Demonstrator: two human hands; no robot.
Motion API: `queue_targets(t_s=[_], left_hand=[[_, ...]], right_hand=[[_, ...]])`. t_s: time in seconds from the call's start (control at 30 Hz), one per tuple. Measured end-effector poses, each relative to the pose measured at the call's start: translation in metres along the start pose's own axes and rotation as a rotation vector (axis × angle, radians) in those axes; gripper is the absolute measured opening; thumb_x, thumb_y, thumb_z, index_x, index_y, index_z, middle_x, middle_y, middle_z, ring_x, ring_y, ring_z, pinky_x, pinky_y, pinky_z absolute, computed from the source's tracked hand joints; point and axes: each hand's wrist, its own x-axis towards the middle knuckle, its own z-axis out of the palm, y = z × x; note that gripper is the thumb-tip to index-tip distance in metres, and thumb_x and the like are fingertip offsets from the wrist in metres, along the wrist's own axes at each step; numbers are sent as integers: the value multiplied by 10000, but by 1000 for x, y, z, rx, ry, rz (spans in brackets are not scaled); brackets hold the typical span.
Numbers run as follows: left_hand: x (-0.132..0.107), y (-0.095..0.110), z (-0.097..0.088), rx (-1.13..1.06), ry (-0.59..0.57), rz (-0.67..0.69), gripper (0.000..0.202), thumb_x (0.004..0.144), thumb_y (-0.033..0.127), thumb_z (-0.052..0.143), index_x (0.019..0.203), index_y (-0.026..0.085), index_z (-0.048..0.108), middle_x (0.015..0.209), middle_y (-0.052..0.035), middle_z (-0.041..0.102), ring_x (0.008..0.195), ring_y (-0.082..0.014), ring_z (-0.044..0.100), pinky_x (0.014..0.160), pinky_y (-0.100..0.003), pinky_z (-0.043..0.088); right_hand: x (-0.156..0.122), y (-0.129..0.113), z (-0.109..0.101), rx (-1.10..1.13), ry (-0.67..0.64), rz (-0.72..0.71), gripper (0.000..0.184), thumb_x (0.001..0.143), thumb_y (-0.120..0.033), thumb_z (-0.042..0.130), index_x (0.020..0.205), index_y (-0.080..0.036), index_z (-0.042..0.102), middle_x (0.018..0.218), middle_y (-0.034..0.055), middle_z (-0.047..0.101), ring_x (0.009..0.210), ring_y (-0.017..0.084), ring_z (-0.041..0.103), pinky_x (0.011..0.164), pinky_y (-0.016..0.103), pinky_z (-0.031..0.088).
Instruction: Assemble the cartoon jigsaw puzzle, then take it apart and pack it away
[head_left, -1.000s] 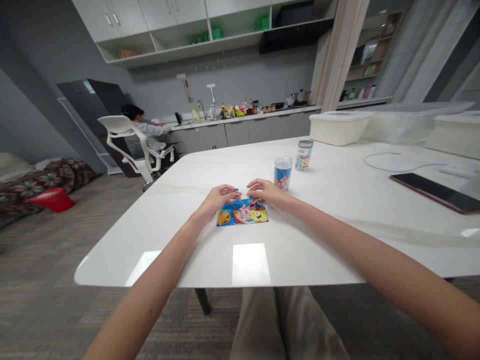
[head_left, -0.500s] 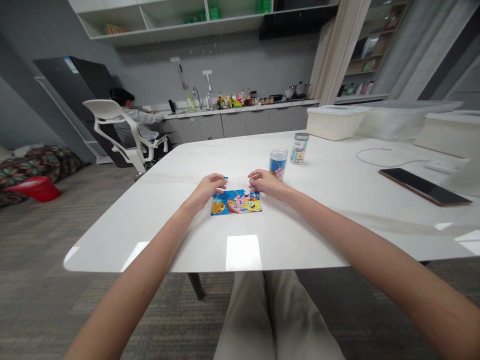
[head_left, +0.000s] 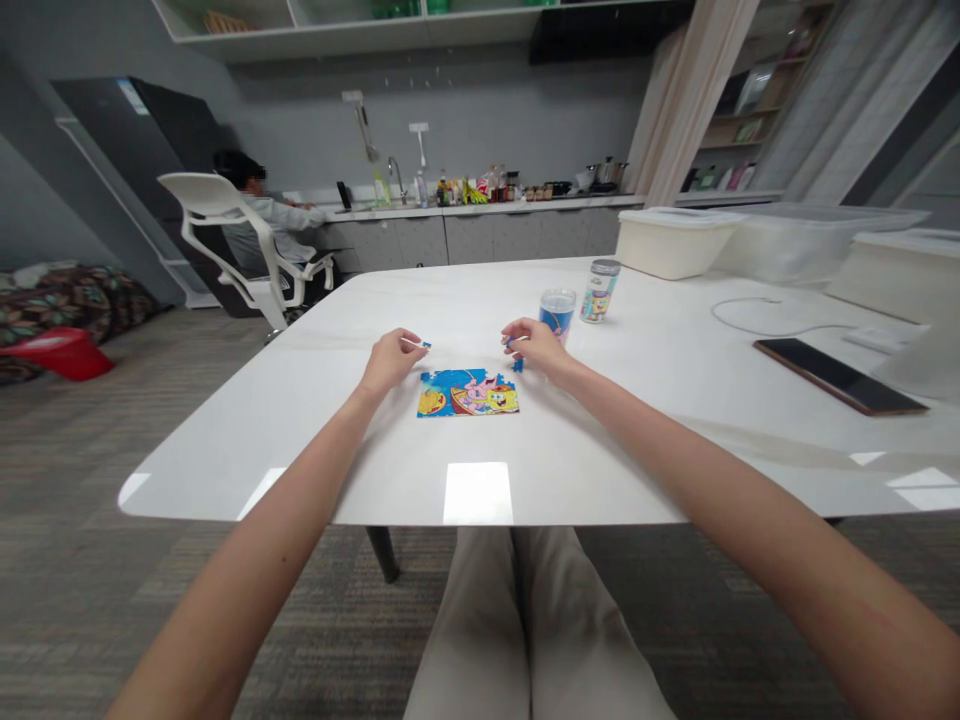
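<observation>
So it's a shared room with a kitchen counter (head_left: 480, 212) along the back wall, and a person (head_left: 259, 208) in a white office chair (head_left: 225, 228) is over there, well away from the big white stone-look table (head_left: 300, 445) where all the action is. On the far right of the table there's a cream plastic tub (head_left: 671, 243), a dark phone (head_left: 840, 376) lying flat, and a white cable. Nearer the middle stand a cartoon-print jar (head_left: 600, 291) and a clear cup (head_left: 557, 315) with a blue cartoon print, just past the right hand. The jigsaw puzzle (head_left: 468, 393) lies flat in front of the person, near the table's middle, and it looks mostly done: a bright blue cartoon scene in a roughly rectangular patch, though at this size I can't make out any gaps or seams. What's left looks like a few loose bits. The left hand (head_left: 390, 362) hovers just above the puzzle's top left corner, its fingers (head_left: 409, 342) pinched narrow on a small blue piece (head_left: 425, 345). The right hand (head_left: 536, 350) is above the top right corner, fingers (head_left: 514, 335) curled in close, with a blue piece (head_left: 517, 365) right by them, but I honestly can't tell whether it's held or just sitting on the table.
</observation>
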Motion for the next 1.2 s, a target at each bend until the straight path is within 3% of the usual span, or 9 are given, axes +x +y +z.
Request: queue_targets(t_s=[0.27,0.5,0.63,0.77,0.97,1.2], left_hand=[[1,-7,-6,212,-61,12,62,683,269,677,652,215,679,769,-54,725,766,-229,648,761,-310,472],[0,-4,-1,238,-116,89,90,712,287,650,705,221,710,758,-42,713,706,-206,631,715,-291,468],[1,-5,0,263,-152,145,92,718,266,638,719,213,712,766,-51,696,716,-212,626,715,-297,464],[1,-7,2,297,-141,187,89,734,236,611,710,204,690,855,-74,671,763,-220,617,789,-325,459],[1,-8,2,336,-146,230,42,742,230,607,727,214,642,838,-54,657,808,-222,604,815,-325,454],[1,-8,0,356,-144,240,189,805,160,486,869,208,658,842,-63,682,811,-228,613,785,-323,449]], right_hand=[[6,18,-5,-73,-165,-53,238,758,17,552,919,-140,630,878,83,744,851,157,693,779,280,528],[2,13,-9,-661,-112,-325,348,753,4,527,1016,-153,692,1110,97,699,1062,210,629,966,358,466],[-7,6,-1,-731,-269,-452,292,827,-104,538,1068,-151,695,1180,109,651,1081,209,608,979,345,450],[-12,4,7,-772,-362,-557,251,865,-150,533,1039,-147,713,1119,117,648,1050,208,599,994,346,423],[-12,7,6,-852,-321,-555,248,866,-151,534,1020,-151,728,1074,121,648,1008,215,597,965,322,431],[-9,10,-3,-932,-259,-493,341,873,-91,458,1136,-110,673,1129,141,625,1066,215,588,990,295,408]])
